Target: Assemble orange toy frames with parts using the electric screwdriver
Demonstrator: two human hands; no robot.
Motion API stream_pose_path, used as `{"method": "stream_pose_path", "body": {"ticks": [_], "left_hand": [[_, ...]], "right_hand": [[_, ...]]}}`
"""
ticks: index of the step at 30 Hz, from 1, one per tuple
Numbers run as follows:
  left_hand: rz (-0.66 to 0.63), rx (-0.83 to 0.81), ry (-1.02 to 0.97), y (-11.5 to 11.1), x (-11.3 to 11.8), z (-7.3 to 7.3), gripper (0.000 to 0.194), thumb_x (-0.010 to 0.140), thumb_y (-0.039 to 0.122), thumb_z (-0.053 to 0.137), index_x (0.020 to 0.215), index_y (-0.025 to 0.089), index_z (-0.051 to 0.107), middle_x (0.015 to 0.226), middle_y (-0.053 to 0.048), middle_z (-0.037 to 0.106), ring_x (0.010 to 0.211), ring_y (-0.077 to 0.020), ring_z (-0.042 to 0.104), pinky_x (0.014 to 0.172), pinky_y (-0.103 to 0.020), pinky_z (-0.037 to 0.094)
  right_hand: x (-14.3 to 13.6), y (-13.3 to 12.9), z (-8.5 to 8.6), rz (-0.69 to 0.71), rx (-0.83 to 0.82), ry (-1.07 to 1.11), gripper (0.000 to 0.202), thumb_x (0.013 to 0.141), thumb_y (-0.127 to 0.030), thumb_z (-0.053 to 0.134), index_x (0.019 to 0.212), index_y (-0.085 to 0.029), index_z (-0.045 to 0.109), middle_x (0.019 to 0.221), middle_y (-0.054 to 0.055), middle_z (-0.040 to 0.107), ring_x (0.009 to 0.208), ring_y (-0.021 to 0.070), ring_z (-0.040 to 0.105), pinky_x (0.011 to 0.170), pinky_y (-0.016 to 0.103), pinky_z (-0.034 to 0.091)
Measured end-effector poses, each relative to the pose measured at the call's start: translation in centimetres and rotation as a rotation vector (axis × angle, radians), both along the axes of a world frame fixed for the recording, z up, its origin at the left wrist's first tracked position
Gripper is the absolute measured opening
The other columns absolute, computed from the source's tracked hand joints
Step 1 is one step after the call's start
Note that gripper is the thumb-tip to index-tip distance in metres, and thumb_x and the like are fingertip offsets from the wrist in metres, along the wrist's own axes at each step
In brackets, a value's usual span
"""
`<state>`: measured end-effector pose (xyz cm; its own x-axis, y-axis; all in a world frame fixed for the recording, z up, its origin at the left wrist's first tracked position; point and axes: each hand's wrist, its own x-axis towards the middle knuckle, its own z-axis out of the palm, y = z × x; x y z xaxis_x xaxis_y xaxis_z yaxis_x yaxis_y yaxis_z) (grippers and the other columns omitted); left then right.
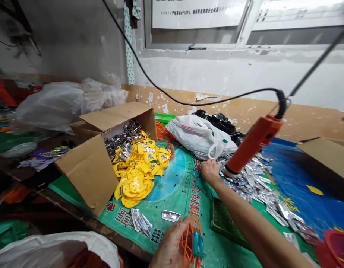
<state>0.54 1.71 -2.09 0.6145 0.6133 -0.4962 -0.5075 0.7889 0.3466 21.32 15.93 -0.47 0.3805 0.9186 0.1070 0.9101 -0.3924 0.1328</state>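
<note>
My left hand (173, 243) is at the bottom middle, fingers closed around an orange lattice-like piece (186, 245) with a glossy teal part (198, 244) on it. Farther forward, my right hand (211, 171) is curled at the near edge of a white plastic bag (201, 136); its fingertips are hidden, so what it holds is unclear. Just right of that hand hangs a red electric screwdriver (251, 145), its tip over a pile of shiny metal pieces (252, 180). A few loose metal pieces (171, 216) lie near my left hand.
At left, a cardboard box (89, 173) on its side spills yellow parts (136, 182) and metal parts (123, 139). A green basket (226, 219) sits below my right forearm. Another cardboard box (328, 154) and a red container (332, 247) are at right. A black cable (185, 102) hangs across.
</note>
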Motion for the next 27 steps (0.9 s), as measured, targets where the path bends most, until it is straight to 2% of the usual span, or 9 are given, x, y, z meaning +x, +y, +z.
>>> {"method": "stream_pose_path", "body": {"ticks": [5, 10, 13, 16, 18, 20, 24, 27], "left_hand": [[0.030, -0.075, 0.045, 0.3, -0.2, -0.5, 0.027, 0.070, 0.038, 0.074, 0.083, 0.015, 0.066, 0.067, -0.003, 0.066, 0.055, -0.0164, 0.059, 0.061, -0.031, 0.049], [0.060, -0.095, 0.186, 0.5, 0.1, 1.0, 0.027, 0.080, 0.040, 0.064, 0.082, 0.013, 0.064, 0.063, -0.003, 0.065, 0.049, -0.0155, 0.058, 0.053, -0.028, 0.047], [0.050, -0.085, 0.273, 0.7, 0.1, 2.0, 0.032, 0.086, 0.044, 0.056, 0.085, 0.012, 0.063, 0.063, -0.004, 0.067, 0.048, -0.0159, 0.059, 0.052, -0.029, 0.048], [0.050, -0.064, 0.286, 0.7, -0.1, 2.5, 0.039, 0.086, 0.050, 0.052, 0.086, 0.013, 0.062, 0.062, -0.004, 0.067, 0.050, -0.0167, 0.062, 0.051, -0.027, 0.049], [0.014, -0.055, 0.283, 0.6, -0.2, 2.7, 0.046, 0.088, 0.055, 0.045, 0.090, 0.012, 0.062, 0.063, -0.006, 0.068, 0.049, -0.0166, 0.062, 0.049, -0.026, 0.048], [-0.014, -0.028, 0.272, 0.3, 0.0, 2.9, 0.051, 0.091, 0.055, 0.038, 0.092, 0.010, 0.063, 0.064, -0.007, 0.069, 0.048, -0.0157, 0.061, 0.049, -0.026, 0.048], [0.001, 0.077, 0.263, -0.7, 1.1, 3.0, 0.044, 0.091, 0.049, 0.043, 0.087, 0.011, 0.064, 0.066, -0.006, 0.069, 0.052, -0.0146, 0.062, 0.056, -0.026, 0.049], [-0.015, 0.200, 0.283, -1.6, 1.8, 2.6, 0.041, 0.085, 0.052, 0.054, 0.088, 0.013, 0.065, 0.073, -0.006, 0.071, 0.063, -0.0176, 0.065, 0.065, -0.028, 0.049]], "right_hand": [[1.2, -0.6, -0.6, -0.014, 0.032, 0.056, 0.033, 0.089, -0.032, 0.056, 0.118, -0.015, 0.055, 0.118, 0.009, 0.058, 0.101, 0.0212, 0.060, 0.083, 0.042, 0.052], [-0.3, -2.3, 0.4, -0.012, 0.141, 0.177, 0.033, 0.089, -0.033, 0.056, 0.118, -0.016, 0.054, 0.121, 0.009, 0.057, 0.105, 0.0221, 0.058, 0.087, 0.045, 0.050], [-1.9, -4.5, 1.5, 0.044, 0.184, 0.342, 0.026, 0.093, -0.026, 0.045, 0.113, -0.012, 0.055, 0.117, 0.013, 0.057, 0.100, 0.0228, 0.058, 0.083, 0.041, 0.049], [-2.9, -8.4, 2.8, 0.184, 0.128, 0.607, 0.029, 0.095, -0.026, 0.035, 0.101, -0.014, 0.060, 0.088, 0.008, 0.064, 0.077, 0.0174, 0.061, 0.069, 0.030, 0.048], [-3.1, -11.6, 3.6, 0.269, 0.055, 0.787, 0.027, 0.092, -0.034, 0.042, 0.094, -0.017, 0.063, 0.070, 0.001, 0.062, 0.062, 0.0133, 0.058, 0.057, 0.025, 0.046], [-3.2, -14.7, 4.2, 0.306, 0.009, 1.028, 0.027, 0.086, -0.039, 0.051, 0.090, -0.017, 0.066, 0.070, 0.000, 0.060, 0.054, 0.0104, 0.052, 0.050, 0.023, 0.041], [-3.8, -18.9, 4.3, 0.224, 0.000, 1.679, 0.032, 0.067, -0.031, 0.072, 0.095, -0.017, 0.065, 0.069, -0.001, 0.060, 0.053, 0.0085, 0.048, 0.047, 0.021, 0.033], [-4.6, -20.0, 3.7, 0.145, 0.110, 1.878, 0.039, 0.057, -0.021, 0.078, 0.090, -0.019, 0.058, 0.064, -0.005, 0.059, 0.057, 0.0095, 0.054, 0.051, 0.020, 0.037]]}}
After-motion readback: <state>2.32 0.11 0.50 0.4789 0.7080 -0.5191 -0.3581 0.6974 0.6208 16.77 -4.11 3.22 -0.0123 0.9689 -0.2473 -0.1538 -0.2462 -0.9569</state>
